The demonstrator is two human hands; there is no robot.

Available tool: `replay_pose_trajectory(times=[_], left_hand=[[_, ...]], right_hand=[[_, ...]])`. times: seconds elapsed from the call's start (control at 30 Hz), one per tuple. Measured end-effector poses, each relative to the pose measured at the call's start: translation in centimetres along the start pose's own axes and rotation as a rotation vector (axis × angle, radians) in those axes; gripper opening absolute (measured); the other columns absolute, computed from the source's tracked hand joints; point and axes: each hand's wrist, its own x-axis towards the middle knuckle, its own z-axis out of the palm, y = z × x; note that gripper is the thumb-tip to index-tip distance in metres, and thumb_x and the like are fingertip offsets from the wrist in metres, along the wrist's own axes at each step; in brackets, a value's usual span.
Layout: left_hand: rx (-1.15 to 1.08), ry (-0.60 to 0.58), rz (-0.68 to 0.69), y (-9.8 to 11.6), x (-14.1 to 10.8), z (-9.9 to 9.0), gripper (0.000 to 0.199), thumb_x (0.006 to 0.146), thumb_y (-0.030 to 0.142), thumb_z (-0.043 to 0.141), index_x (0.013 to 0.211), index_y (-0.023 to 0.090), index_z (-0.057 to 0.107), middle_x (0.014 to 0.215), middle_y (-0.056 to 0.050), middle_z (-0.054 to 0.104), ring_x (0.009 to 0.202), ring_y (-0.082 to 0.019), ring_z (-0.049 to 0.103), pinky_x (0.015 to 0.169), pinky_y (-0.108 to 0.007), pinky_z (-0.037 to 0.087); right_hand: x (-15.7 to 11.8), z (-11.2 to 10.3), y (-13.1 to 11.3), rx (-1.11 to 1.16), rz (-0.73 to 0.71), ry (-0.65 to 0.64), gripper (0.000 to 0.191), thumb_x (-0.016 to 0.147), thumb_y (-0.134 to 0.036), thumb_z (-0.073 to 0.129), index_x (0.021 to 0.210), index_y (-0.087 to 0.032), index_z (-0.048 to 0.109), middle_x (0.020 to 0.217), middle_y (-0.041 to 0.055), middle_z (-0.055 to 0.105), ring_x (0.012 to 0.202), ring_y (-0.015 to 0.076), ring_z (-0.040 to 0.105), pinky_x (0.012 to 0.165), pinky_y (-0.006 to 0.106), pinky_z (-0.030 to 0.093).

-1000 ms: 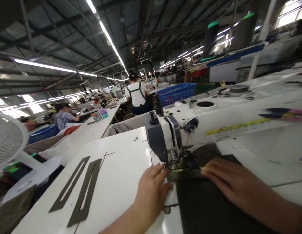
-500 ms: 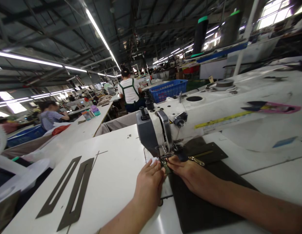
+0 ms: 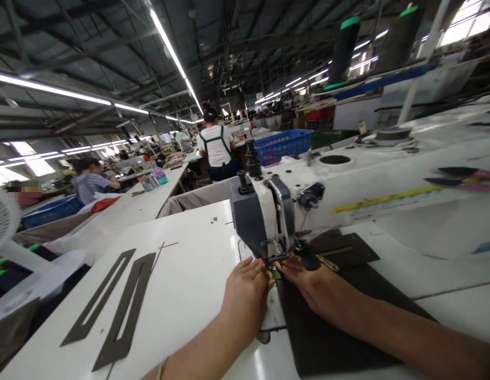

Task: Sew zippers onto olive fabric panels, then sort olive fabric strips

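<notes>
A sewing machine head (image 3: 260, 211) stands over the white table, its presser foot partly hidden by my fingers. From the left, my left hand (image 3: 248, 290) reaches the foot, fingers pressed together and bent; what its fingertips hold is hidden. My right hand (image 3: 316, 282) is closed at the other side of the foot, gripping the inner edge of a dark fabric panel (image 3: 327, 338), with the forearm across it. Behind that hand a brass zipper pull (image 3: 328, 263) lies by a smaller dark piece with a zipper strip (image 3: 339, 252).
Two dark slotted strips (image 3: 128, 306) lie on the table at left, near a white fan (image 3: 3, 227). Pink-handled snips (image 3: 474, 179) and a yellow measuring tape (image 3: 387, 199) are on the machine body. Beyond are a blue basket (image 3: 284, 145) and a seated person (image 3: 217, 145).
The view has shifted a little, so most things sit farther right. Both hands stay at the presser foot, with only slight movement of the fingers.
</notes>
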Motion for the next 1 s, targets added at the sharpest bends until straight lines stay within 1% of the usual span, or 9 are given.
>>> replay_pose_trajectory(times=[0.2, 0.33, 0.53, 0.63, 0.7, 0.77, 0.87, 0.93, 1.0], left_hand=[[-0.007, 0.039, 0.009, -0.3, -0.1, 0.4, 0.015, 0.087, 0.015, 0.051, 0.077, 0.017, 0.062, 0.093, -0.009, 0.07, 0.091, -0.019, 0.066, 0.091, -0.038, 0.051], [-0.004, 0.06, -0.013, -0.5, -0.1, 0.7, 0.018, 0.087, 0.017, 0.05, 0.073, 0.017, 0.061, 0.093, -0.01, 0.07, 0.084, -0.02, 0.067, 0.088, -0.039, 0.052], [-0.023, 0.077, -0.001, -0.4, -0.2, 0.8, 0.019, 0.088, 0.019, 0.048, 0.075, 0.017, 0.061, 0.093, -0.009, 0.071, 0.085, -0.019, 0.067, 0.088, -0.038, 0.052], [-0.028, 0.085, 0.017, -0.3, -0.4, 0.7, 0.017, 0.088, 0.018, 0.048, 0.077, 0.018, 0.061, 0.094, -0.008, 0.07, 0.089, -0.02, 0.067, 0.087, -0.037, 0.052], [-0.032, 0.097, 0.033, -0.4, -0.5, 0.7, 0.017, 0.087, 0.018, 0.048, 0.076, 0.018, 0.06, 0.092, -0.007, 0.07, 0.087, -0.02, 0.067, 0.086, -0.037, 0.053], [-0.032, 0.124, 0.048, -0.5, -0.6, 0.9, 0.015, 0.086, 0.017, 0.05, 0.074, 0.018, 0.059, 0.089, -0.005, 0.071, 0.085, -0.019, 0.067, 0.084, -0.037, 0.053], [-0.033, 0.166, 0.049, -0.6, -0.6, 1.3, 0.011, 0.082, 0.016, 0.054, 0.072, 0.018, 0.058, 0.088, -0.005, 0.07, 0.084, -0.02, 0.067, 0.082, -0.037, 0.053], [-0.044, 0.17, 0.024, -0.6, -0.5, 1.5, 0.013, 0.081, 0.016, 0.054, 0.069, 0.018, 0.056, 0.084, -0.004, 0.07, 0.079, -0.02, 0.066, 0.08, -0.037, 0.053], [-0.074, 0.171, -0.019, -0.6, -0.6, 1.3, 0.017, 0.082, 0.015, 0.051, 0.066, 0.019, 0.056, 0.081, -0.004, 0.069, 0.076, -0.02, 0.065, 0.077, -0.038, 0.053]], right_hand=[[0.2, 0.4, 0.5, -0.047, -0.066, 0.036, 0.042, 0.08, 0.0, 0.032, 0.104, -0.015, 0.062, 0.101, 0.0105, 0.067, 0.094, 0.0178, 0.063, 0.089, 0.033, 0.05], [0.7, -0.1, 0.2, -0.069, -0.071, 0.059, 0.041, 0.081, 0.0, 0.031, 0.1, -0.015, 0.063, 0.098, 0.0108, 0.068, 0.093, 0.0181, 0.064, 0.084, 0.031, 0.052], [0.8, -0.5, -0.3, -0.035, -0.071, 0.097, 0.039, 0.084, -0.004, 0.029, 0.095, -0.016, 0.064, 0.096, 0.01, 0.069, 0.09, 0.0182, 0.065, 0.081, 0.03, 0.053], [0.5, -0.4, -0.2, -0.021, -0.066, 0.051, 0.04, 0.081, -0.003, 0.032, 0.098, -0.017, 0.065, 0.1, 0.0102, 0.068, 0.094, 0.0194, 0.064, 0.084, 0.031, 0.053], [0.3, -0.2, -0.1, -0.052, -0.055, 0.016, 0.041, 0.079, -0.002, 0.033, 0.101, -0.017, 0.064, 0.1, 0.01, 0.068, 0.095, 0.0208, 0.064, 0.086, 0.034, 0.052], [0.2, 0.0, 0.0, -0.089, -0.05, 0.007, 0.043, 0.077, -0.001, 0.033, 0.103, -0.017, 0.064, 0.101, 0.0108, 0.068, 0.096, 0.0216, 0.064, 0.086, 0.035, 0.052], [0.1, 0.4, 0.2, -0.107, -0.055, 0.034, 0.04, 0.08, -0.004, 0.032, 0.103, -0.015, 0.064, 0.103, 0.0131, 0.067, 0.098, 0.0218, 0.063, 0.086, 0.035, 0.053], [0.1, 0.8, 0.5, -0.13, -0.054, 0.073, 0.037, 0.085, -0.008, 0.033, 0.104, -0.015, 0.063, 0.104, 0.0135, 0.067, 0.097, 0.0216, 0.063, 0.084, 0.034, 0.053], [0.0, 1.2, 1.1, -0.217, -0.054, 0.126, 0.032, 0.087, -0.014, 0.037, 0.106, -0.015, 0.062, 0.105, 0.0136, 0.067, 0.096, 0.0237, 0.063, 0.086, 0.041, 0.052]])
